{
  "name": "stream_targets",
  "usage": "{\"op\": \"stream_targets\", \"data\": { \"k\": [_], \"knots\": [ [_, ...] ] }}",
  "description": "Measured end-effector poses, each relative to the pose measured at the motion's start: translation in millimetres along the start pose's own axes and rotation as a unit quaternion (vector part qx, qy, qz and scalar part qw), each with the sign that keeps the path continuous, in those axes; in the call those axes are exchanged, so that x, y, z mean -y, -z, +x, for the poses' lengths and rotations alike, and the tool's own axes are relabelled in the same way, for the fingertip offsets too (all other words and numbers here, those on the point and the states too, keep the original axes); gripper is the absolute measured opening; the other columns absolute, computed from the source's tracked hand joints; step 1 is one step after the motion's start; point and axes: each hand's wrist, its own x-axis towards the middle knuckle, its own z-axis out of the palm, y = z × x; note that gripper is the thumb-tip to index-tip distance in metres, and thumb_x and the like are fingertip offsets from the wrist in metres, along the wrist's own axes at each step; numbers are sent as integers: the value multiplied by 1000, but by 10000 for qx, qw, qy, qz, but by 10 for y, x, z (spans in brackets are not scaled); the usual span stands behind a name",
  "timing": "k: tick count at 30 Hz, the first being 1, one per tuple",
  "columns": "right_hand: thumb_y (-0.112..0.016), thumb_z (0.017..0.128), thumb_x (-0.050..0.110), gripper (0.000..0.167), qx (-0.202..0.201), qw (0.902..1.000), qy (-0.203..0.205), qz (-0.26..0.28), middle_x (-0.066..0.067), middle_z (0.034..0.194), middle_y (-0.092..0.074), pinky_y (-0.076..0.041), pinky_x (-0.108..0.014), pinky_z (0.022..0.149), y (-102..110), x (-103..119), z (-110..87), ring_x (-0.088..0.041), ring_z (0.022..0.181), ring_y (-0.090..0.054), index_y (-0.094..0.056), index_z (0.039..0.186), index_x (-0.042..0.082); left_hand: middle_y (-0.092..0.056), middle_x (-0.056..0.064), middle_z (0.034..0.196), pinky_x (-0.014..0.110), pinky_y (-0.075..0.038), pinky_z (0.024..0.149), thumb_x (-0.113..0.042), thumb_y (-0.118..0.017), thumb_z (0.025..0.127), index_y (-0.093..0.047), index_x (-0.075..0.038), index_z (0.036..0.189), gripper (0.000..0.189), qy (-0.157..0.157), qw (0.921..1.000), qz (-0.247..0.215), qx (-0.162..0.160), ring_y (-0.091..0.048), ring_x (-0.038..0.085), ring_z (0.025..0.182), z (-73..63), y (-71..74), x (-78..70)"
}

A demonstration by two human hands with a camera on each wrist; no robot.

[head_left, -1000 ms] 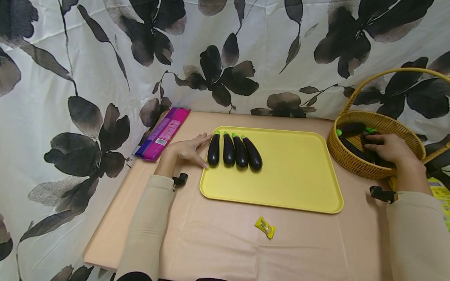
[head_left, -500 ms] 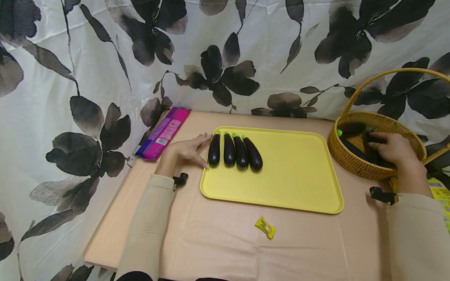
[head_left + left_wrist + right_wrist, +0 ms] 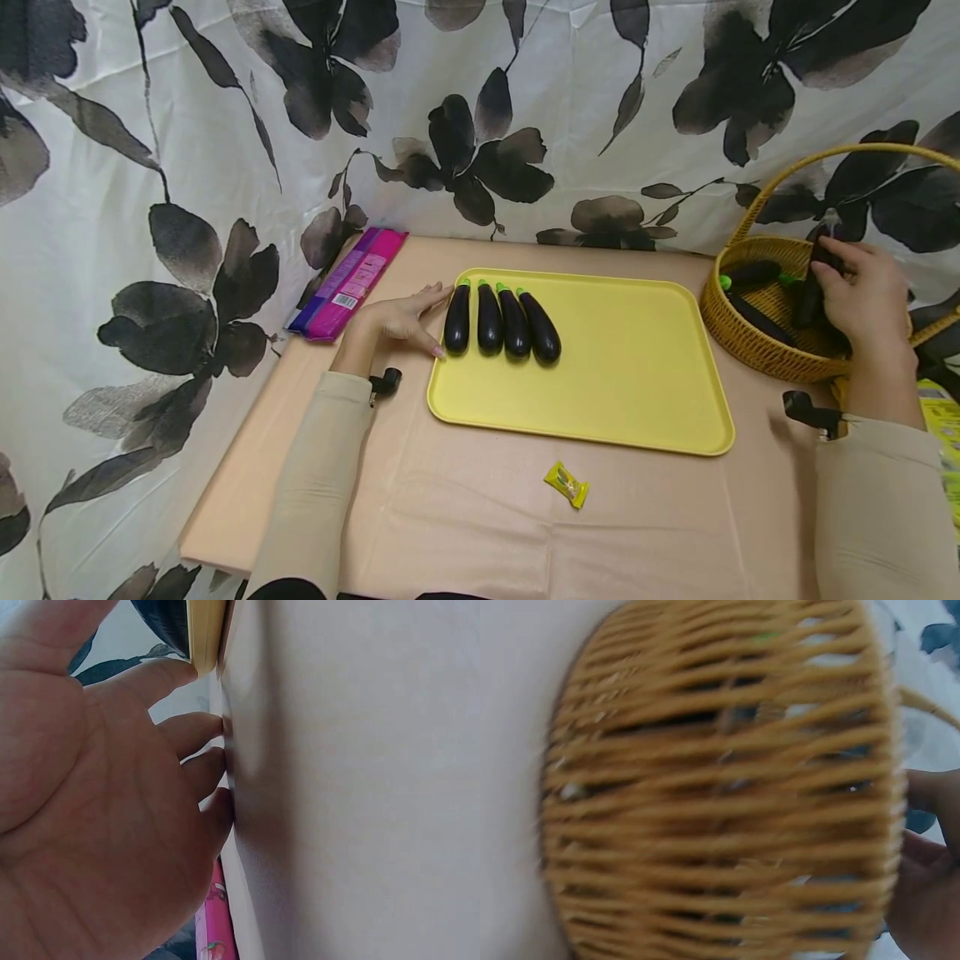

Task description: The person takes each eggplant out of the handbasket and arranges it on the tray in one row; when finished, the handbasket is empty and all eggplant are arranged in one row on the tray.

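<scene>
Several dark purple eggplants [image 3: 489, 321] with green stem ends lie side by side at the left of the yellow tray [image 3: 622, 367]. My left hand [image 3: 401, 321] rests at the tray's left edge, fingers extended; in the left wrist view the fingertips [image 3: 191, 669] meet the tray's rim. At the right, my right hand [image 3: 862, 287] pinches an eggplant [image 3: 810, 296] between thumb and fingers, holding it tilted up over the wicker basket [image 3: 772, 354]. More eggplants [image 3: 757, 321] lie inside the basket. In the right wrist view the basket's woven side [image 3: 727, 787] hides most of the hand.
The basket's tall handle [image 3: 832, 152] arches above it. A pink and purple packet [image 3: 348, 287] lies at the back left, near the floral curtain [image 3: 480, 100]. A small yellow wrapped candy [image 3: 566, 485] lies in front of the tray. A yellow printed item [image 3: 941, 425] shows at the right edge.
My right hand has risen from inside the basket, lifting an eggplant up with it. The left hand and the eggplants on the tray stay where they were.
</scene>
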Motion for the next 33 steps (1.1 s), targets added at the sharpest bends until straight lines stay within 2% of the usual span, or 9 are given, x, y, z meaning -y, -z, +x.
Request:
{"op": "stream_targets", "data": {
  "k": [7, 8, 11, 14, 19, 24, 26, 29, 33],
  "knots": [
    [-41, 111, 35, 50, 131, 9992, 98, 374, -17, 170, -30, -31, -67, 120, 70, 237, -107, -47, 151, -33, -38, 161, 29, 8, 6, 177, 54, 5, 131, -47, -98, 66, -11, -25, 169, 137, -9, 10000, 20, -29, 13, 27, 163, -7, 5, -7],
    [-43, 111, 37, 50, 151, 9989, 125, 434, -17, 168, -33, -40, -60, 117, 72, 263, -122, -44, 147, -40, -39, 160, 31, 8, 6, 177, 54, 5, 131, -47, -98, 67, -11, -24, 169, 136, -21, 10000, 29, -30, 13, 28, 163, -6, 5, -6],
    [-46, 109, 40, 48, 213, 9978, 134, 608, -17, 159, -44, -56, -32, 87, 59, 328, -168, -27, 116, -56, -42, 158, 39, 8, 6, 177, 54, 4, 131, -47, -98, 67, -11, -23, 169, 136, -19, 10000, 39, -29, 13, 28, 163, -8, 3, -9],
    [-49, 108, 41, 47, 212, 9972, 189, 699, -18, 150, -50, -39, -18, 56, 5, 375, -193, -12, 89, -46, -45, 155, 42, 8, 6, 177, 54, 4, 131, -47, -98, 67, -11, -24, 169, 136, 10, 10000, 74, -23, 13, 27, 163, -10, 3, -10],
    [-54, 108, 37, 46, 206, 9941, 519, 925, -13, 151, -52, -37, -10, 64, -106, 450, -218, -3, 95, -44, -51, 153, 37, 7, 6, 177, 54, 4, 131, -48, -97, 67, -11, -24, 169, 136, 35, 9999, 135, -34, 13, 27, 163, -8, 10, -15],
    [-58, 106, 38, 45, 348, 9884, 954, 1132, -15, 140, -58, -40, -9, 63, -239, 582, -249, 4, 87, -48, -57, 151, 33, 8, 5, 177, 54, 4, 131, -48, -97, 67, -11, -26, 169, 136, 50, 9999, 148, -13, 12, 26, 163, -10, 16, -25],
    [-59, 106, 38, 44, 450, 9853, 1083, 1243, -16, 139, -58, -41, -8, 63, -288, 645, -269, 0, 88, -52, -58, 150, 32, 8, 5, 177, 55, 4, 131, -48, -97, 67, -11, -25, 169, 135, 45, 9999, 125, -1, 13, 27, 163, -9, 15, -27],
    [-60, 106, 38, 45, 629, 9819, 1208, 1315, -19, 149, -55, -41, -4, 68, -338, 736, -302, -1, 106, -50, -58, 150, 31, 8, 6, 177, 56, 4, 131, -48, -97, 68, -10, -25, 169, 136, 38, 10000, 87, 5, 13, 28, 163, -13, 11, -39],
    [-61, 105, 38, 46, 790, 9781, 1408, 1310, -20, 145, -56, -41, -8, 62, -394, 823, -330, -6, 102, -51, -59, 150, 27, 9, 6, 177, 55, 4, 131, -48, -97, 67, -10, -27, 169, 136, 84, 9999, 65, -7, 13, 26, 163, -26, 9, -54]
  ]
}}
